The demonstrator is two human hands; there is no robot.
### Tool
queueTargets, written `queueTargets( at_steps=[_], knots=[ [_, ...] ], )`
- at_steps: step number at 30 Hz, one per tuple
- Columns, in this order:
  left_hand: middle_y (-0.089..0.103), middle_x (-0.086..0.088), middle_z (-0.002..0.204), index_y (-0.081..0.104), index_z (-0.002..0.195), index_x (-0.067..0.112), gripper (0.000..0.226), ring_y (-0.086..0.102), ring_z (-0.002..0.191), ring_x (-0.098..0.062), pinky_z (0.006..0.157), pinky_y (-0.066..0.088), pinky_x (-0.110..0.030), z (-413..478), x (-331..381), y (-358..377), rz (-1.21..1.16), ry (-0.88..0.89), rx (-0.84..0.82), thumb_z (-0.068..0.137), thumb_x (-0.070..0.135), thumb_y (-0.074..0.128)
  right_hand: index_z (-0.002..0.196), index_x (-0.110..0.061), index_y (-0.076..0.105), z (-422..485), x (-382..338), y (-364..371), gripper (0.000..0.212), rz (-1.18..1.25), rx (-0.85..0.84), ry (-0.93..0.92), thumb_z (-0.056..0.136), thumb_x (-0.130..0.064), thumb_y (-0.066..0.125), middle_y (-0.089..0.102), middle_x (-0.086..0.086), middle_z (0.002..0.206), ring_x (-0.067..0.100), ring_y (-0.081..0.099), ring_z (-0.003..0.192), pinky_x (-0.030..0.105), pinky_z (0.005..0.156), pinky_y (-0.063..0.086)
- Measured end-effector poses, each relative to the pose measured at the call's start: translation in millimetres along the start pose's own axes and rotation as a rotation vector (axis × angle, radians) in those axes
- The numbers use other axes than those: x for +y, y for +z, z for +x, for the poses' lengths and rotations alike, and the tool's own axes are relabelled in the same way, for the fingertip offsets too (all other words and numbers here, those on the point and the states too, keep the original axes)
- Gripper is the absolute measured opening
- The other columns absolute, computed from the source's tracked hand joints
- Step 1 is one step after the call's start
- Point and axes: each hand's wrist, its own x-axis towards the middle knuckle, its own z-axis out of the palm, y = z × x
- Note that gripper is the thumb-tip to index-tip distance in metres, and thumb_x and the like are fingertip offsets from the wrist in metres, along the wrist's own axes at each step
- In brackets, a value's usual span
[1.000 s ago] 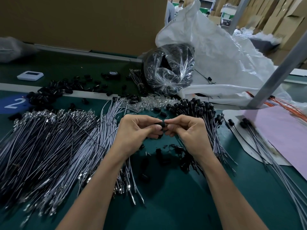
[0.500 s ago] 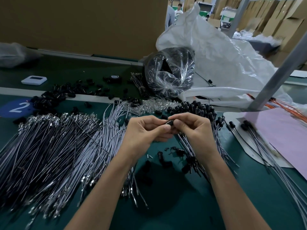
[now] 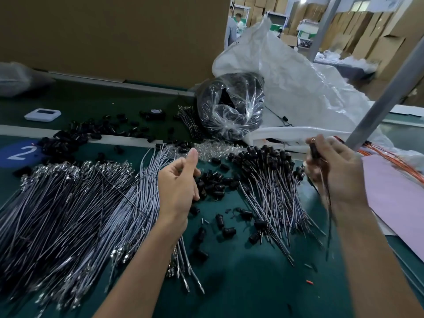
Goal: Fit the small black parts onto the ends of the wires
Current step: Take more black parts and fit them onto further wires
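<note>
The hands have parted: the right hand point(image 3: 337, 175) has swung to the frame's right, pinching a small black cylindrical cap point(image 3: 313, 151) with its thin grey wire point(image 3: 328, 203) dangling below. The left hand point(image 3: 177, 180) hangs loosely open at centre, holding nothing.

1 wide-angle camera, worn on the person's head, gives the only view: it looks forward and down across the green surface point(image 3: 241, 283) from close above, with the clear plastic bag point(image 3: 230, 106) just above the frame's middle. The left forearm point(image 3: 142, 260) and right forearm point(image 3: 371, 260) enter from the bottom edge, below the bag to either side, while behind the bag the view reaches a cardboard wall point(image 3: 114, 31) and stacked boxes point(image 3: 378, 49).
</note>
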Motion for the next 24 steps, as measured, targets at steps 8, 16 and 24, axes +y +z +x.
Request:
queueTargets(
  at_steps=[8,16,24],
  knots=[
    [0.046,0.003,0.037,0.056,0.062,0.009,0.045,0.043,0.034,-0.01,0.053,0.048,-0.009,3.4,-9.9,-1.9,0.114,-0.047,0.065,0.096,0.038,0.059,0.126,-0.01,0.062,5.0,27.2,5.5,0.036,-1.05,0.035,-0.056,0.091,-0.02,0.066,0.067,0.013,0.112,0.017,0.058,0.086,0.027,0.081,0.046],
    [0.069,0.002,0.094,0.045,0.117,0.03,0.037,0.069,0.066,-0.008,0.058,0.051,-0.017,5.4,-3.8,-3.5,0.131,0.079,0.168,0.099,-0.002,0.046,0.105,-0.007,0.073,-27.4,39.6,91.7,0.019,-0.84,-0.272,-0.253,0.091,0.001,0.062,0.069,-0.001,0.086,-0.006,0.057,0.058,0.005,0.053,0.042],
    [0.07,-0.005,0.103,0.05,0.119,0.02,0.029,0.074,0.074,-0.015,0.067,0.058,-0.022,18.1,66.0,-43.3,0.006,0.237,0.379,0.095,0.008,0.061,0.077,-0.015,0.061,-82.8,64.5,143.5,0.051,-1.167,-0.711,-0.189,0.086,-0.065,0.057,0.063,-0.001,0.07,0.018,0.058,0.067,0.036,0.062,0.052]
  ],
)
